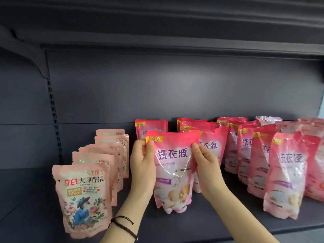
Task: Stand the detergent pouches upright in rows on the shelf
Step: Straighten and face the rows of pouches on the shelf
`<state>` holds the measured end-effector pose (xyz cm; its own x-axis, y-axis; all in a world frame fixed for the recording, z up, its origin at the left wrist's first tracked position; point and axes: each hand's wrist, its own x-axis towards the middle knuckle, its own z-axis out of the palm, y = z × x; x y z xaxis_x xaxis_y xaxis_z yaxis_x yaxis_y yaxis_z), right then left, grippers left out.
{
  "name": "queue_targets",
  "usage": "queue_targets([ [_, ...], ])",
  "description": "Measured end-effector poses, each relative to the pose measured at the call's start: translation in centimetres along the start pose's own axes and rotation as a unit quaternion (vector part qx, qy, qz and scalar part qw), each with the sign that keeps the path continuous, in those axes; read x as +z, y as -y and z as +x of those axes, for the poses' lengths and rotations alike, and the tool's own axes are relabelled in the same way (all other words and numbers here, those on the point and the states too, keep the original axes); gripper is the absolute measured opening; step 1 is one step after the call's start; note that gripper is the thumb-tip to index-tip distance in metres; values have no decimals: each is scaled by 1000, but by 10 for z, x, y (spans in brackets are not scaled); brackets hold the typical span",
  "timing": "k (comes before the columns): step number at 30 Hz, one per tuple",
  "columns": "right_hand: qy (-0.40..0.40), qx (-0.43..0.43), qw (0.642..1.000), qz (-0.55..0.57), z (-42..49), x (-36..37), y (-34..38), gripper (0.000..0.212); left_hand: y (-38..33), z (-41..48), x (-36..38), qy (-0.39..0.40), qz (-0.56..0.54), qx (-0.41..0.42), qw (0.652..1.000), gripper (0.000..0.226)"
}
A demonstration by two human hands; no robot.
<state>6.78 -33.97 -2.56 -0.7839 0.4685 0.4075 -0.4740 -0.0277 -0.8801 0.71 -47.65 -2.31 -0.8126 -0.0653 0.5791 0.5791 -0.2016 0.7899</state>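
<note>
You have the bright pink glossy plastic detergent pouch (172, 172) between both hands, at the middle of the dark grey metal shelf (210, 222). Your left hand (142, 164) pinches its upper left edge, thumb on the front just under the yellow corner label. Your right hand (205, 170) curls round its right edge, thumb on the front face. The pouch's long axis runs straight up, with the sealed top high and the rounded base seemingly touching the shelf near the front edge.

Directly beyond it, far back, stands another pink pouch of the same kind (151, 128), so the row runs from near to far along that line. The row of pale pink floral pouches (82, 199) lies just to the left, and the crowded rows of pink pouches (284, 172) lie to the right. Both hands are equally close; I judge you should square the base before letting go, since the soft film may slump.
</note>
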Motion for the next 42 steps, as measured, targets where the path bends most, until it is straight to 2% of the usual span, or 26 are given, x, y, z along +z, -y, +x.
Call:
queue_targets([
  [7, -21, -24, 999, 10, -9, -51, 24, 33, -14, -32, 46, 41, -16, -16, 999, 19],
  [11, -18, -33, 999, 18, -1, -77, 25, 41, -17, -37, 76, 26, 12, 12, 1000, 22],
  [17, 31, -36, 999, -1, 8, -102, 14, 49, -7, -48, 97, 1, 1, -10, 1000, 18],
  [20, 74, -67, 992, -77, 5, -114, 7, 24, -3, -65, 85, 41, 1, -11, 999, 17],
  [21, 89, -73, 988, -107, 0, -118, 3, 29, 2, -75, 79, 59, 18, -24, 998, 25],
  [23, 113, -93, 977, -158, -16, -124, -7, 71, 19, -101, 66, 92, 110, -64, 988, 51],
  [25, 136, -99, 961, -220, -31, -129, -21, 95, 32, -126, 60, 134, 255, -98, 953, 72],
  [26, 144, -96, 951, -258, -37, -129, -28, 99, 36, -135, 60, 149, 318, -95, 931, 76],
  [29, 117, -108, 917, -365, -49, -131, -37, 91, 39, -142, 67, 133, 411, -47, 900, 76],
  [36, 125, -47, 938, -320, -37, -134, -41, 85, 43, -137, 84, 115, 480, -32, 869, 70],
  [40, 132, -84, 916, -371, -31, -141, -44, 85, 42, -137, 89, 130, 500, -21, 856, 69],
  [42, 139, -68, 921, -357, -30, -146, -44, 79, 39, -138, 89, 142, 510, -14, 848, 70],
])
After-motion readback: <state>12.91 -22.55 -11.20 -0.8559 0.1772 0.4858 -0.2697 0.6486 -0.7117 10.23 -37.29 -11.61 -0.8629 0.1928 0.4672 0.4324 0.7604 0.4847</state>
